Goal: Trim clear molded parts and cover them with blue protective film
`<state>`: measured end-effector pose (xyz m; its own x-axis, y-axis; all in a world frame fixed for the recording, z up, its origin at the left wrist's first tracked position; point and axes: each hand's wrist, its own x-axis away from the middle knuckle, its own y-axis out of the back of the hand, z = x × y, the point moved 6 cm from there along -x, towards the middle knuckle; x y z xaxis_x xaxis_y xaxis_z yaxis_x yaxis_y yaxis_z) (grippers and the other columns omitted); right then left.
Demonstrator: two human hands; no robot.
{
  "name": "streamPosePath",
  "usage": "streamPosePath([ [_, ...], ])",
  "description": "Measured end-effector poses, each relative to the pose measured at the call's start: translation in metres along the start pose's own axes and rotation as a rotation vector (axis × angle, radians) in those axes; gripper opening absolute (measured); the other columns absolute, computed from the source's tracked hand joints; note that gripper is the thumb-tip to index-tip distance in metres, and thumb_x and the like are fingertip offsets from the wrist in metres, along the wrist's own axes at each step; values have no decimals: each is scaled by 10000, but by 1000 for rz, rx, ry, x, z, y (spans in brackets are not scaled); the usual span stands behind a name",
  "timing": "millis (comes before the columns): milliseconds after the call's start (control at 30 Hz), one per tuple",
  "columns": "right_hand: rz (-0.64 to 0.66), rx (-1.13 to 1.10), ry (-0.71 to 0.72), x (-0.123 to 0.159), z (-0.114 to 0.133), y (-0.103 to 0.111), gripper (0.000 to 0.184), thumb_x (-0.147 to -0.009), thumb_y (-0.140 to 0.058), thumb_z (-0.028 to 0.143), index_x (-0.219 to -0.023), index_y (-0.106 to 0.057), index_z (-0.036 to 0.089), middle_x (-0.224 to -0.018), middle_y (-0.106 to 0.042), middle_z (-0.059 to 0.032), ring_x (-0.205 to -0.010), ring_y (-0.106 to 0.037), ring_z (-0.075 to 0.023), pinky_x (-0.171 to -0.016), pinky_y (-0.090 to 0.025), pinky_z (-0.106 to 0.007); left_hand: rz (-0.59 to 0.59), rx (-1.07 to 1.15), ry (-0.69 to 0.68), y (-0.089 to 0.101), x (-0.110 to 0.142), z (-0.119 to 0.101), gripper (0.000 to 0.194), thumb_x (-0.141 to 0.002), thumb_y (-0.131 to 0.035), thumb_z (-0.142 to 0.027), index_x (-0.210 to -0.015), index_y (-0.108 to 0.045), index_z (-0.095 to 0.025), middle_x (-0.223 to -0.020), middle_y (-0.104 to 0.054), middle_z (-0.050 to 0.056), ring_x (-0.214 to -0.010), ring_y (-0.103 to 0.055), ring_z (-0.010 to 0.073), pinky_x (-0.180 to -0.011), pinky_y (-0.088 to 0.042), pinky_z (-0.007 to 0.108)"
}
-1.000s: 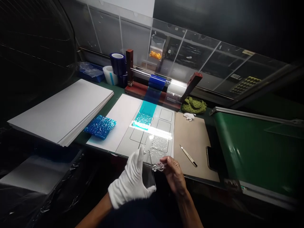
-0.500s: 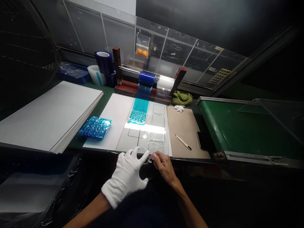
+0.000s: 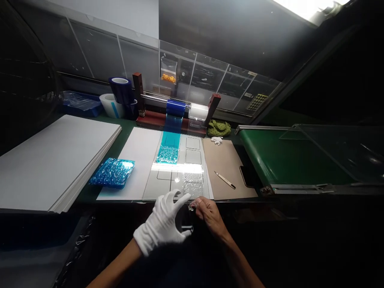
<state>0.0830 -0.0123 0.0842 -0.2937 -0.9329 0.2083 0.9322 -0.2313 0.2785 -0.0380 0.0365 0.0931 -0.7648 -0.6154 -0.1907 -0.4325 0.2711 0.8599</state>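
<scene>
In a white glove, my left hand grips what looks like a clear thin panel by its edges, thumb below and fingers above; most of it blends into the dark. My bare right hand is closed in a pinch on a small curled piece of clear film at the panel's upper right. Just beyond both hands lies a grey board marked with rounded rectangles. Strips of blue film and wrinkled clear film lie on it.
Film rolls hang on a wooden stand behind the board. To the left are a blue film-wrapped stack and a white sheet pile. A craft knife, a phone and a green conveyor belt are to the right.
The view has shifted, so the bench sits lower and further left. My left hand has tilted slightly, and a bright edge shows more plainly at its thumb. My right hand keeps its pinch.
</scene>
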Motion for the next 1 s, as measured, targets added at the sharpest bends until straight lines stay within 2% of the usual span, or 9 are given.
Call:
streamPosePath([
  [100, 57, -274, -90, -4, -6, 1, 454, -894, -374, 528, -746, -572, 146, -450, -306, 82, -434, -237, -71, -477, -233, -214, -164, 221, -36, -10, 7, 10, 962, -573, -694, -419, -1389, -213, -252, -1374, -308, 142, -1229, -382, 317, -995, -367, 438],
  [167, 12, -217, -75, -7, -3, 9, 449, -901, -358, 513, -738, -569, 152, -448, -310, 78, -434, -249, -76, -478, -237, -215, -190, 224, -16, -12, 2, 6, 957, -586, -688, -421, -1396, -208, -251, -1378, -305, 143, -1236, -382, 310, -996, -368, 427],
  [367, -152, 822, 30, -10, 18, 11, 243, -891, -421, 231, -734, -592, 158, -561, -530, -27, -498, -437, -122, -524, -251, -250, 157, -213, 128, -5, -30, -22, 664, -515, -692, -390, -1142, -557, -217, -1035, -539, 161, -908, -540, 386, -736, -411, 518],
  [433, -167, 912, 3, -11, 14, 9, 218, -885, -423, 196, -774, -605, 152, -574, -551, -41, -503, -451, -127, -522, -246, -253, 213, -282, 148, -4, -33, -23, 577, -514, -678, -358, -1059, -591, -192, -956, -558, 151, -834, -550, 365, -698, -407, 508],
  [533, -129, 532, -54, -11, -7, 20, 290, -905, -422, 287, -708, -590, 154, -547, -493, -3, -487, -401, -98, -510, -244, -234, 210, -174, 61, -7, -31, -21, 739, -511, -700, -405, -1205, -521, -226, -1073, -557, 152, -924, -549, 371, -758, -423, 500],
  [667, 70, -445, -213, -4, -50, 36, 383, -841, -509, 484, -651, -552, 155, -454, -271, 96, -420, -167, -44, -435, -160, -200, 180, 134, -77, -13, -26, -18, 909, -543, -706, -433, -1369, -350, -301, -1300, -471, 116, -1155, -480, 337, -927, -422, 448],
  [767, -141, -853, -253, 5, -85, 64, 335, -719, -664, 447, -624, -522, 160, -442, -192, 128, -423, -87, -28, -404, -121, -182, 166, 222, -79, -20, -28, -14, 1009, -524, -729, -388, -1417, -273, -280, -1370, -413, 132, -1238, -412, 357, -1000, -379, 494],
  [900, -435, -773, -328, 33, -151, 93, 266, -703, -668, 392, -789, -629, 144, -514, -391, 81, -426, -273, -21, -393, -191, -144, 175, 472, -42, -32, -35, -5, 1118, -557, -742, -359, -1464, -101, -229, -1418, -371, 143, -1299, -350, 336, -1075, -295, 519],
  [1000, -705, -504, -615, 78, -215, 100, 289, -673, -643, 294, -934, -646, 170, -561, -511, 51, -441, -438, -49, -394, -288, -141, 208, 883, 131, -50, -36, 12, 1111, -645, -712, -476, -1467, 0, -254, -1436, -342, 148, -1309, -342, 331, -1080, -268, 544],
])
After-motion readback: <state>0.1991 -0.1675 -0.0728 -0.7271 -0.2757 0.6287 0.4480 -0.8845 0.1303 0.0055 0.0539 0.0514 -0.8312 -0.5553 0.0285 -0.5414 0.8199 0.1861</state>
